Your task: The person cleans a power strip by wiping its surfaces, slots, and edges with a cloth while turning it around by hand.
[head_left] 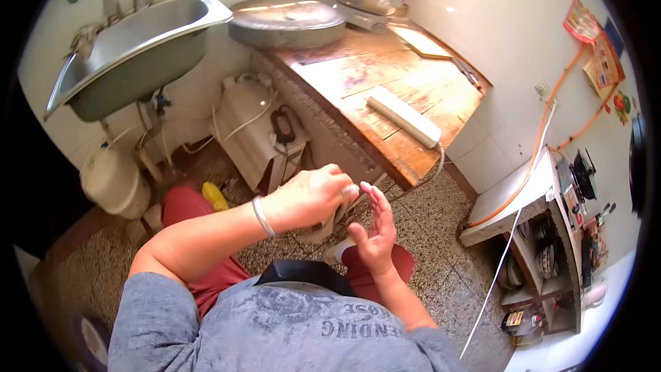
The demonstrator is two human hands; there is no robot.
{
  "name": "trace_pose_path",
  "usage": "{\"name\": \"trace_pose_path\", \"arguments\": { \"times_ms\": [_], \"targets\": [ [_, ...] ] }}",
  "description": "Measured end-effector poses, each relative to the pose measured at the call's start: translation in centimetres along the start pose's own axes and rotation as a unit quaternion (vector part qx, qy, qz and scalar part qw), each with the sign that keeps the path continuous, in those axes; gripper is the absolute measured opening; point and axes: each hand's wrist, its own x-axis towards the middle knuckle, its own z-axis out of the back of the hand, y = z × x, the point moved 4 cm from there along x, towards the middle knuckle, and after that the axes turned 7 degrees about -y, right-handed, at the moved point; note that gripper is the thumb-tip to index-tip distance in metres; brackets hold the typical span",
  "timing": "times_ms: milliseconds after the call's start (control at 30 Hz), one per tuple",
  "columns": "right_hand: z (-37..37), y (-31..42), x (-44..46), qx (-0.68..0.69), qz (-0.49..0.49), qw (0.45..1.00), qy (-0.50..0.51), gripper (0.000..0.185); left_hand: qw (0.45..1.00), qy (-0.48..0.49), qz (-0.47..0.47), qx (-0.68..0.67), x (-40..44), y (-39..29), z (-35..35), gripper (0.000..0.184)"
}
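My left hand (pixel 313 196), with a silver bangle (pixel 263 217) at its wrist, is curled closed in front of my body. Its fingertips face away from the camera, and what they may hold is hidden. Just beside it, my right hand (pixel 375 234) is raised with its thumb apart from its stretched fingers, and nothing shows in its palm. The knuckles of the left hand nearly meet the right fingertips. Both hands are in the air, short of the corner of a wooden table (pixel 406 158).
A white power strip (pixel 404 117) and a large round lidded pan (pixel 286 22) rest on the table. Left are a steel sink (pixel 138 62) and a white bucket (pixel 116 182). On the right, a shelf unit (pixel 513 203) stands beside a hanging white cable (pixel 511 234).
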Motion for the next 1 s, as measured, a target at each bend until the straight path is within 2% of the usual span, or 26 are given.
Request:
{"name": "trace_pose_path", "arguments": {
  "times_ms": [33, 67, 100, 167, 200, 233, 300, 333, 367, 433, 500, 533, 567, 633, 667, 767, 833, 900, 933, 1000],
  "targets": [
    [0.1, 1.9, 0.7, -0.036, 0.072, 0.997, -0.008, 0.081, 0.998, 0.049, 0.029, 0.031, 1.0, -2.4, 0.4, 0.022],
    [0.3, 3.0, 0.8, -0.073, 0.139, 0.987, -0.017, 0.082, 0.999, 0.034, 0.023, 0.020, 2.1, -4.0, 0.3, 0.022],
    [0.5, 2.9, 0.6, -0.076, 0.138, 0.987, -0.028, 0.082, 1.000, 0.019, 0.017, 0.009, 3.0, -5.0, -0.2, 0.023],
    [1.9, 2.9, 1.2, -0.159, 0.195, 0.960, -0.125, 0.087, 0.986, -0.086, -0.087, -0.110, 6.0, -5.8, -1.6, 0.024],
    [2.8, 3.7, 2.0, -0.206, 0.206, 0.944, -0.155, 0.076, 0.985, -0.066, -0.083, -0.139, 6.9, -6.0, -1.7, 0.023],
    [3.9, 4.5, 2.9, -0.212, 0.207, 0.941, -0.162, 0.076, 0.984, -0.061, -0.090, -0.143, 7.7, -6.3, -1.7, 0.023],
    [5.7, 6.6, 4.9, -0.287, 0.225, 0.918, -0.156, 0.057, 0.968, -0.023, -0.098, -0.229, 8.9, -6.9, -1.0, 0.028],
    [6.6, 7.8, 5.9, -0.291, 0.250, 0.900, -0.209, 0.035, 0.972, 0.016, -0.060, -0.228, 9.7, -7.0, 0.0, 0.023],
    [7.5, 8.3, 7.0, -0.294, 0.251, 0.897, -0.215, 0.035, 0.984, -0.042, -0.129, -0.111, 10.7, -6.0, 0.9, 0.030],
    [10.6, 8.3, 9.1, -0.211, 0.129, 0.932, -0.266, 0.026, 0.990, -0.095, -0.106, -0.005, 13.8, -1.1, 1.5, 0.045],
    [13.8, 7.7, 11.9, -0.207, 0.084, 0.945, -0.238, 0.017, 0.986, -0.096, -0.094, 0.099, 17.7, 5.4, 1.8, 0.068],
    [15.3, 7.4, 13.2, -0.263, 0.095, 0.937, -0.209, 0.015, 0.994, -0.048, -0.041, 0.093, 19.4, 8.9, 1.6, 0.076],
    [16.2, 7.3, 14.1, -0.249, 0.020, 0.951, -0.184, 0.015, 0.996, 0.000, 0.012, 0.088, 20.7, 11.7, 1.5, 0.085],
    [17.5, 7.1, 16.3, -0.339, 0.087, 0.923, -0.161, 0.016, 0.994, 0.063, 0.003, 0.090, 22.1, 13.5, 1.6, 0.096],
    [17.7, 7.1, 17.2, -0.377, 0.121, 0.907, -0.145, 0.016, 0.989, 0.107, -0.031, 0.099, 23.0, 13.7, 1.7, 0.097],
    [17.8, 4.9, 19.9, -0.407, 0.067, 0.905, -0.103, 0.019, 0.982, 0.141, -0.039, 0.118, 23.6, 12.8, 1.5, 0.094],
    [17.3, 3.2, 21.7, -0.380, 0.028, 0.921, -0.079, 0.020, 0.985, 0.145, -0.045, 0.078, 23.9, 12.7, 0.8, 0.091],
    [16.3, 1.8, 22.9, -0.404, 0.022, 0.914, -0.043, 0.023, 0.982, 0.131, -0.041, 0.132, 24.1, 12.1, 0.4, 0.086],
    [16.0, 1.0, 23.2, -0.404, -0.020, 0.914, -0.032, 0.024, 0.982, 0.131, -0.042, 0.129, 24.2, 12.2, 0.1, 0.086],
    [15.7, 1.0, 23.2, -0.445, -0.029, 0.895, -0.002, 0.024, 0.985, 0.109, -0.013, 0.132, 24.4, 12.8, -0.4, 0.080]
  ]
}}
